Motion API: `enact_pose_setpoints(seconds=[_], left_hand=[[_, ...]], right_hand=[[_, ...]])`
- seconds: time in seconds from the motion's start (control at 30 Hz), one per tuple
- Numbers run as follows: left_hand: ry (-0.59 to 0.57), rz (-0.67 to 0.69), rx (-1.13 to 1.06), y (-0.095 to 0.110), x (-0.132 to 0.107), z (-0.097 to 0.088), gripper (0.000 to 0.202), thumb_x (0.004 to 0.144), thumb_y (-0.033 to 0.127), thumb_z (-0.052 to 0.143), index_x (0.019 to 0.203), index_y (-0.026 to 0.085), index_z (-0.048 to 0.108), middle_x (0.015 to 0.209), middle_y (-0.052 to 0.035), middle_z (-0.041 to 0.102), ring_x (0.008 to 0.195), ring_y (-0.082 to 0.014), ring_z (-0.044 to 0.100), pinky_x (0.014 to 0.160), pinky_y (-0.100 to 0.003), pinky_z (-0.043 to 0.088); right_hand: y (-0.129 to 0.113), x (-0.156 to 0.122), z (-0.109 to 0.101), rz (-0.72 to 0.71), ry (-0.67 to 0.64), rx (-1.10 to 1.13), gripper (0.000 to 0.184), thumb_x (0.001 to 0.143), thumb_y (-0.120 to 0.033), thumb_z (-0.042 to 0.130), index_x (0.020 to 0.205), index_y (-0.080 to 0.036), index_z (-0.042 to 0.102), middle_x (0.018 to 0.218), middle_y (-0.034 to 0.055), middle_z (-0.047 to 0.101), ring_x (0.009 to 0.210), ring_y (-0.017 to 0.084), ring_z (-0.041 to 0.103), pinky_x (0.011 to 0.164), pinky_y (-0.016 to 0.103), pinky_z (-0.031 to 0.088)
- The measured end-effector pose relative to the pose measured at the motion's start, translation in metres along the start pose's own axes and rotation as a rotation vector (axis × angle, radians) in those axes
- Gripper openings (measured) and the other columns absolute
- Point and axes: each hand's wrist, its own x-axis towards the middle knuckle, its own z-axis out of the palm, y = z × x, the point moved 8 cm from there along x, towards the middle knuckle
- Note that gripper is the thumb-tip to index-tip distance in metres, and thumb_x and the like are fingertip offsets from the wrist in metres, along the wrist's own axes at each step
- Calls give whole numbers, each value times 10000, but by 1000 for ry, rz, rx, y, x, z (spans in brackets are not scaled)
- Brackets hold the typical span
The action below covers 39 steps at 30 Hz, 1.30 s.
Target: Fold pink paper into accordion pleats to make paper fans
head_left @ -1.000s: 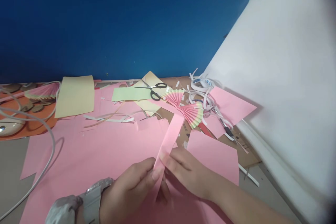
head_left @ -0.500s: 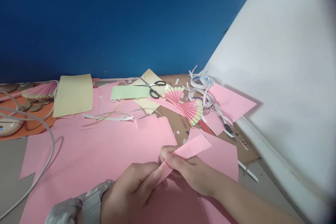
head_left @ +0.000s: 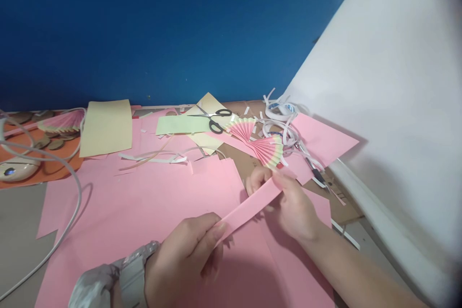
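- Deep blue wall (head_left: 162,29) closes off the far side of our work surface, and a big white panel (head_left: 397,106) leans in on the right.
- Most of the surface in front of us is covered by a large pink sheet (head_left: 137,202), lying flat, with brown cardboard (head_left: 242,160) showing past its far edge.
- We hold a pink paper strip (head_left: 252,206) lifted just above that sheet, on a slant from near left to far right.
- Our left hand (head_left: 184,257) pinches the near end of the strip between thumb and fingertips; a grey watch (head_left: 133,274) sits on that wrist.
- Our right hand (head_left: 294,202) grips the far end, thumb on top and fingers curled beneath, so both hands are closed on the same strip.
- Just beyond the right hand lies a pleated pink fan (head_left: 269,150) with yellow-green edging, touching a second one of the same make.
- Black-handled scissors (head_left: 216,120) rest further back on a pale green sheet (head_left: 180,125), well apart from both hands.
- A pale yellow sheet (head_left: 106,127) lies at the far left of the pink one, with thin white paper trimmings (head_left: 155,158) scattered between it and the scissors.
- White tape loops (head_left: 279,110) pile up near the foot of the panel.
- A white cable (head_left: 74,187) curves across the left edge of the pink sheet, beside an orange mat (head_left: 46,171) carrying small round brown pieces that we cannot make out clearly.
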Motion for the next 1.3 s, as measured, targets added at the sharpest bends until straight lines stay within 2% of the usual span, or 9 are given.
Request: enact_pose_setpoints(seconds=[0.13,0.3,0.4,0.53,0.63,0.8,0.9,1.17,1.3], left_hand=[[24,-5,-72,-1,0,-2,384,915,440,350,733,167,550,450,52,504,399,-81,439,445,-183,364],[197,23,-28,1,-3,-19,392,919,437,354,673,173,509,403,62,468,363,-67,375,437,-189,332],[253,78,-154,1,-4,-23,385,926,425,344,644,185,453,417,68,411,383,-73,389,429,-197,330],[274,103,-313,-2,-2,-25,262,923,400,378,897,176,511,438,91,385,372,-67,373,398,-191,321],[296,129,-321,-1,-2,-29,288,911,366,425,1091,150,491,473,81,446,384,-70,419,403,-196,353],[310,140,-287,-1,-3,-32,334,905,363,442,1152,147,500,501,68,469,405,-68,435,426,-199,391],[316,131,-298,-1,-3,-33,357,904,378,439,1173,148,489,463,86,403,394,-60,378,409,-181,346],[388,125,-460,1,0,-39,257,898,391,452,1082,217,494,589,78,314,502,-57,308,463,-161,301],[490,187,-344,5,-4,-51,210,920,384,407,1052,231,464,581,82,352,506,-72,357,499,-189,357]], right_hand=[[-9,3,-8,-58,89,13,396,912,-418,285,693,-188,521,547,-26,377,451,112,341,436,246,313],[-10,5,-9,-84,146,100,348,910,-442,336,877,-209,592,569,-46,313,440,91,272,397,211,274],[-9,5,-14,-67,219,144,329,883,-449,404,838,-199,613,577,-48,287,449,79,231,393,190,241],[-6,4,-24,-19,328,178,281,857,-426,478,740,-197,592,557,-66,193,444,67,157,387,160,182],[-5,5,-24,-21,321,208,300,863,-430,468,717,-193,579,554,-68,176,444,64,142,390,154,172],[-4,6,-23,-37,315,198,305,876,-423,442,717,-196,568,555,-71,163,434,62,140,382,154,175],[-5,6,-23,-45,308,162,313,876,-441,438,716,-202,559,553,-70,161,433,67,146,379,164,179],[-11,6,-20,-112,256,23,336,897,-469,407,761,-210,572,535,-73,147,434,79,178,407,205,179],[-14,5,-21,-101,260,-138,287,887,-464,440,820,-212,559,471,-84,228,409,82,243,406,212,236]])
